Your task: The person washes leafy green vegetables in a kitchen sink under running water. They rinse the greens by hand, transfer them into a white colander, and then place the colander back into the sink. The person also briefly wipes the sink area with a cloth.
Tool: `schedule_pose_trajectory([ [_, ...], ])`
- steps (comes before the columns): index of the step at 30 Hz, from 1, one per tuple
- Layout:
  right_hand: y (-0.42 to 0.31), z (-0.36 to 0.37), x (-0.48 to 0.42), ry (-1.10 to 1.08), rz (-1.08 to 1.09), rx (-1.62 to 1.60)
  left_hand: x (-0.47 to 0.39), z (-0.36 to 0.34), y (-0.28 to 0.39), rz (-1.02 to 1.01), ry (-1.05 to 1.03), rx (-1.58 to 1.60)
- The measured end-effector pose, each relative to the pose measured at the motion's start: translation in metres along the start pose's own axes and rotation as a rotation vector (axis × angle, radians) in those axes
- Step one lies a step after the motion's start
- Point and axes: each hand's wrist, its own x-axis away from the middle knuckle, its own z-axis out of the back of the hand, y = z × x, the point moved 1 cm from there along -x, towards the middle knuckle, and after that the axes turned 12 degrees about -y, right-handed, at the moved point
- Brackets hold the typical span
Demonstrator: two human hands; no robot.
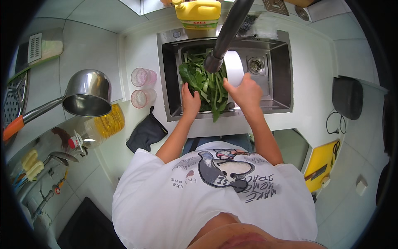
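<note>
A heap of leafy greens [205, 84] lies in the left part of a stainless-steel sink [276, 105], some leaves hanging toward the near rim. My left hand [190, 101] is against the heap's near left side, fingers on the leaves and thumb apart; whether it grips any is hidden. With my right hand [245, 93] I hold a white bowl or basin [235, 67], tipped on its side against the right of the greens. The dark faucet spout [214, 60] hangs over the heap and covers part of it and of the bowl. No running water is visible.
A drain [255, 65] is at the sink's right. Behind stands a yellow jug [199, 14]. Two glasses [143, 77] and a black cloth item [147, 130] lie left on the counter. A steel saucepan [88, 93] and an oil bottle [108, 123] are farther left.
</note>
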Motion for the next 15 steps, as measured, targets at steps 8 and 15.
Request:
schedule_pose_trajectory([
  [8,0.005,0.028,0.010,0.073,-0.090,-0.005,0.036,0.007,0.077,-0.428,-0.216,-0.124],
  [15,0.036,0.045,0.024,0.056,-0.122,-0.181,0.008,-0.022,0.025,-0.376,-0.355,-0.738],
])
